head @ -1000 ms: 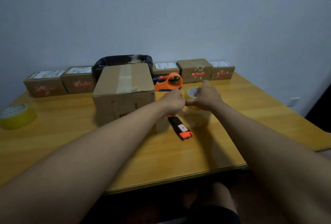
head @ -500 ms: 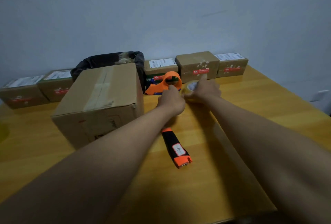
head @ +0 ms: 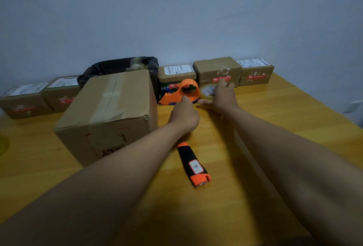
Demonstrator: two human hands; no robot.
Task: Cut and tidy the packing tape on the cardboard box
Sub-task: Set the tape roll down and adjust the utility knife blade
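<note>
A large cardboard box [head: 110, 114] stands left of centre, with a strip of packing tape [head: 109, 96] running along its top. My left hand [head: 184, 114] is curled into a fist just in front of the orange tape dispenser [head: 183, 91]; its fingertips are hidden. My right hand [head: 222, 98] lies over a clear tape roll [head: 206, 91], fingers spread on it and thumb pointing left. A black and orange utility knife [head: 193, 164] lies on the table under my left forearm, untouched.
Several small taped parcels [head: 218, 71] line the wall at the back of the yellow wooden table [head: 284, 120]. A black-lined bin [head: 117, 67] stands behind the big box. The table's right edge runs near a wall socket [head: 353, 106].
The view has come closer to the table and swung right. Both hands stayed at the tape roll, and my left hand has drawn slightly away from my right.
</note>
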